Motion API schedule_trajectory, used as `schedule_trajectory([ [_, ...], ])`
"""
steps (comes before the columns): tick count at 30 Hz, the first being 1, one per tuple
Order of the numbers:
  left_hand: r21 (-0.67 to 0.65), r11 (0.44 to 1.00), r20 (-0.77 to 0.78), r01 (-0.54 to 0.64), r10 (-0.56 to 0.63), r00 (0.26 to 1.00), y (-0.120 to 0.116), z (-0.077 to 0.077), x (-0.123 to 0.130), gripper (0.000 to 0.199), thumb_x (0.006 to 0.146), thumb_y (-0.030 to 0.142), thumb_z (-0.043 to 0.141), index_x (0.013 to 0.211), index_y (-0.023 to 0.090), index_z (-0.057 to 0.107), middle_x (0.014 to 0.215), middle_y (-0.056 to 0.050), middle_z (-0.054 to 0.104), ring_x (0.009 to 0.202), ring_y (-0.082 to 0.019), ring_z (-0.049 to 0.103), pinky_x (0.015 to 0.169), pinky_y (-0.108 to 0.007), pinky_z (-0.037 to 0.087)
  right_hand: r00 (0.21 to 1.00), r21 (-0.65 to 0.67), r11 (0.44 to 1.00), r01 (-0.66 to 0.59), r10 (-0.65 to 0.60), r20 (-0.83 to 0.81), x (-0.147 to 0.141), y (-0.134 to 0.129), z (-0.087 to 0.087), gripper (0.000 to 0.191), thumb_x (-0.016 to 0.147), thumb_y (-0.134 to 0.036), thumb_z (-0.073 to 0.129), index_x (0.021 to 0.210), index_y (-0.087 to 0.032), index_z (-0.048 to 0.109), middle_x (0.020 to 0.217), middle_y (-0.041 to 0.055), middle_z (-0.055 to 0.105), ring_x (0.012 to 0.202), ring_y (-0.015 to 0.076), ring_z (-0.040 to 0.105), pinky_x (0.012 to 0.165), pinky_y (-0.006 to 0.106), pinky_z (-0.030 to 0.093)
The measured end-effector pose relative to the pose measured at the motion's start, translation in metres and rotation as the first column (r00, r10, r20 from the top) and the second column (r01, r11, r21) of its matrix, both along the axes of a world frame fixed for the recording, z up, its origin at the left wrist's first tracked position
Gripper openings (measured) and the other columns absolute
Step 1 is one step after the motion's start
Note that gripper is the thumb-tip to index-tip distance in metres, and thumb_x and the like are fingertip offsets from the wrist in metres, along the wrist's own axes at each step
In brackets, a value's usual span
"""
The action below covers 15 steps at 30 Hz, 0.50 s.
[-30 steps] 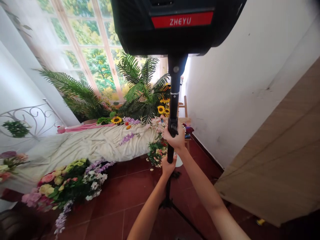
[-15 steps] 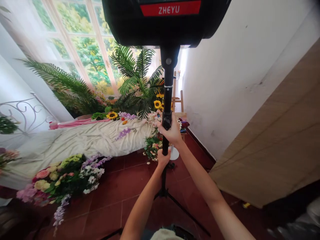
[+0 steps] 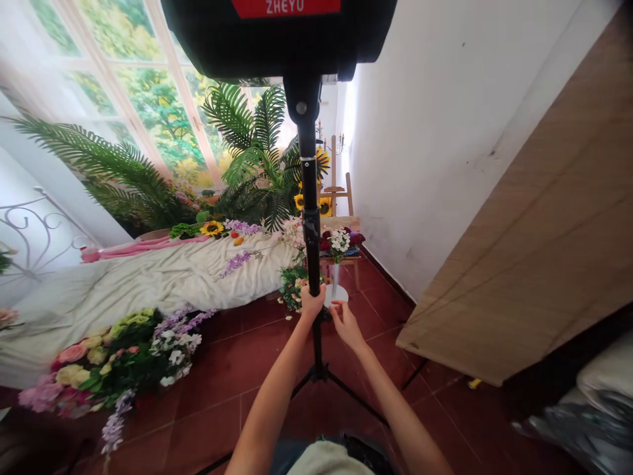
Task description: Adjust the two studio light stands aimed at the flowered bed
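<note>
A black light stand rises in front of me, its pole (image 3: 311, 251) topped by a large black lamp head (image 3: 281, 46) with a red "ZHEYU" label. My left hand (image 3: 312, 302) is wrapped round the lower pole. Just right of it, my right hand (image 3: 346, 324) has its thumb and forefinger slightly apart, close to a dark clamp (image 3: 325, 315) on the pole. Contact with that clamp cannot be made out. Higher up sits another clamp (image 3: 311, 224), with no hand on it. The tripod legs (image 3: 353, 399) spread over the floor below.
A bed with a cream cover (image 3: 198, 277) lies left, with a bunch of artificial flowers (image 3: 113, 356) before it. Palm fronds (image 3: 242, 132) and a wooden easel (image 3: 341, 191) stand behind. A wooden board (image 3: 494, 251) leans at right. Reddish tiles (image 3: 208, 376) cover the floor.
My right hand has let go of the upper clamp and moved down beside my left hand. My left hand keeps its hold on the pole. The view has shifted, so the stand appears further left.
</note>
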<state>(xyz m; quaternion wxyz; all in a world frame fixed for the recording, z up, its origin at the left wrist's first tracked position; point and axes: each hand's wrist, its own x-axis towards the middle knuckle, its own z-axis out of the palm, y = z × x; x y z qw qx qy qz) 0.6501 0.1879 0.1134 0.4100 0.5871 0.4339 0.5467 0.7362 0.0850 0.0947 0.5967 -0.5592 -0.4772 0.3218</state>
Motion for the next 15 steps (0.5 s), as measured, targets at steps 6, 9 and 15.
schedule_trajectory([
  [6,0.004,1.0,0.022,0.021,-0.021,1.0,0.0,0.001,0.002,0.036,0.067,0.033,0.065,0.047,0.018,0.04,0.043,0.006,0.036,0.04,-0.005,0.034,0.041,-0.019,0.027,0.748,-0.125,0.964,-0.233,0.096,-0.657,-0.008,0.011,-0.026,0.017,0.082,-0.033,0.056,0.091,-0.02,0.052,0.047,-0.0095,0.042,0.038,0.0092,0.041,0.042,0.021,0.036],
  [9,0.008,1.0,0.027,0.029,-0.029,0.999,-0.001,0.001,0.003,0.035,0.068,0.033,0.064,0.048,0.018,0.04,0.043,0.006,0.037,0.04,-0.005,0.034,0.041,-0.018,0.027,0.417,-0.024,0.899,-0.437,0.179,-0.891,-0.005,0.01,-0.024,0.015,0.081,-0.021,0.053,0.07,-0.02,0.044,0.048,-0.0086,0.038,0.04,0.0065,0.041,0.044,0.018,0.039],
  [15,-0.039,0.998,0.031,0.048,-0.046,0.998,-0.002,0.001,0.004,0.032,0.067,0.032,0.064,0.048,0.018,0.043,0.041,0.006,0.038,0.039,-0.006,0.036,0.04,-0.018,0.028,0.747,-0.261,0.911,-0.32,0.073,-0.66,-0.004,-0.008,-0.024,0.03,0.087,-0.051,0.046,0.087,-0.022,0.044,0.055,-0.0052,0.052,0.04,0.0096,0.046,0.045,0.022,0.041],
])
